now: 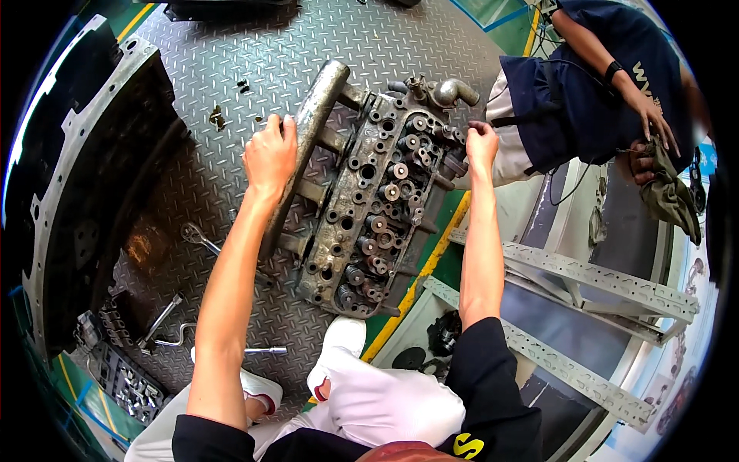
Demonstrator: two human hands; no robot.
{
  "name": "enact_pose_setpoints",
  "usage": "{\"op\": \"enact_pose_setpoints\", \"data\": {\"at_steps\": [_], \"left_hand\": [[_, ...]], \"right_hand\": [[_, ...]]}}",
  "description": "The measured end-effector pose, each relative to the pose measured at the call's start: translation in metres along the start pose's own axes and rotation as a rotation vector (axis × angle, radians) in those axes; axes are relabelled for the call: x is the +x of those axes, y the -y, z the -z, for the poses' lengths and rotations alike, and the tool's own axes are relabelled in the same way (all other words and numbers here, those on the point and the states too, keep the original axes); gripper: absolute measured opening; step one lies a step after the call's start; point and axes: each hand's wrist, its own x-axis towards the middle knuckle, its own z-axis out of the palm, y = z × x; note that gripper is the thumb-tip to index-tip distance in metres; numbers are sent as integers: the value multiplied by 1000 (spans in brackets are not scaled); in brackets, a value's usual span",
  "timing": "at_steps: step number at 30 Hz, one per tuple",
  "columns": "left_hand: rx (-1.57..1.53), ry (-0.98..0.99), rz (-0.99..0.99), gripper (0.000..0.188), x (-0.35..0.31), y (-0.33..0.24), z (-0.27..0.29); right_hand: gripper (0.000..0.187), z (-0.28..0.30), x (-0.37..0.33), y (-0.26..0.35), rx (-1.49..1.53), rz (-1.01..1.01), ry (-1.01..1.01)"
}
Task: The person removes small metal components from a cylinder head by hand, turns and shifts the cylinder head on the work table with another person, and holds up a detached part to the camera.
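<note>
A greasy metal cylinder head with a row of valve springs lies tilted on the steel plate. Along its left side runs a thick exhaust manifold, joined by short branches. My left hand is closed, its knuckles and thumb right against the manifold's outer side; what its curled fingers hold, if anything, is hidden. Past the head's upper right side, my right hand is closed with fingertips pinched together near the valve gear. Anything in that pinch is too small to make out. A bent pipe elbow sticks out at the far end.
A large dark engine block stands at the left. Ratchet wrench, socket bar and a tray of sockets lie lower left. Another person stands at the right, holding a green cloth. White metal frames are right.
</note>
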Motion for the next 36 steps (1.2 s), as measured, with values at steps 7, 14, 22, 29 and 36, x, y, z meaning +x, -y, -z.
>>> {"op": "enact_pose_setpoints", "data": {"at_steps": [7, 14, 22, 29, 36], "left_hand": [[3, 48, 16, 41, 0, -7, 0], [17, 17, 1, 40, -2, -3, 0], [21, 52, 17, 40, -1, -4, 2], [0, 39, 15, 41, -3, -6, 3], [14, 52, 14, 41, -2, -12, 4]], "right_hand": [[19, 23, -50, 16, -250, 429, -73], [24, 34, -102, 63, -282, 511, 84], [28, 57, -86, 83, 460, 60, 355], [34, 47, -101, 10, -139, 301, -60], [47, 30, -86, -37, -23, 223, -47]]}}
